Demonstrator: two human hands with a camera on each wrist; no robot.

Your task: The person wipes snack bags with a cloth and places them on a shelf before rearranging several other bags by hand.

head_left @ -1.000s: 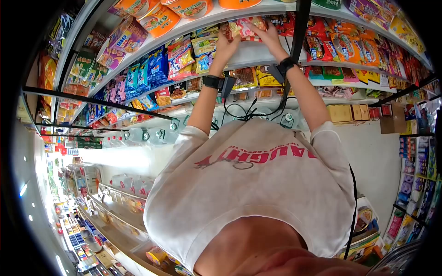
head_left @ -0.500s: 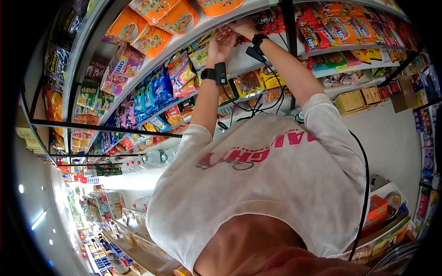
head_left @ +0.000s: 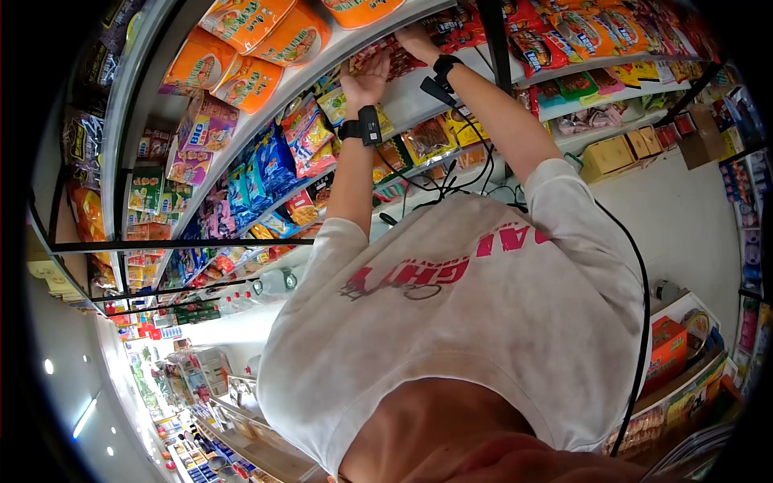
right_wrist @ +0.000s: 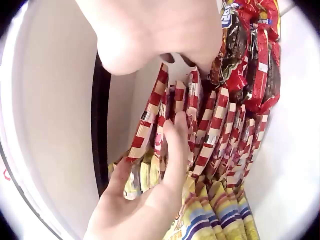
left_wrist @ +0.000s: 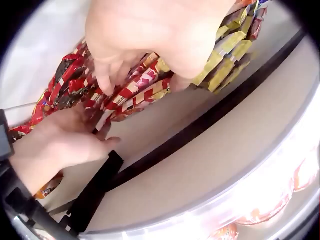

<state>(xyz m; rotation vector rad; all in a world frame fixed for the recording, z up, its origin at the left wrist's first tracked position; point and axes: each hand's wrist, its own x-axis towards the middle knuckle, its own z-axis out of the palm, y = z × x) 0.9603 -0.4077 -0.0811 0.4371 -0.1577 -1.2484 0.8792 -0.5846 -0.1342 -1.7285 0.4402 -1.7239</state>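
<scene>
A row of red-and-cream striped snack packs [right_wrist: 215, 130] stands on edge on a shelf, seen in both wrist views. My left hand [right_wrist: 145, 205] holds the front packs at one end, its thumb along the outer face and a finger reaching between packs. At the other end my right hand [left_wrist: 60, 140] grips the pack ends, its fingertips partly hidden behind them. In the head view, the left hand [head_left: 366, 80] shows its palm beneath the row, and the right hand [head_left: 417, 44] reaches in beside it.
Yellow packs [right_wrist: 200, 215] adjoin one end of the row, dark red bags [right_wrist: 250, 60] the other. A black bar [left_wrist: 200, 130] runs along the shelf. Orange noodle tubs [head_left: 294, 40] sit on the shelf above, and a black post [head_left: 493, 48] stands right of the hands.
The striped packs, lifted in view between both hands a second ago, have moved back into the shelf row. Both hands have gone deeper under the upper shelf; the head view has tilted.
</scene>
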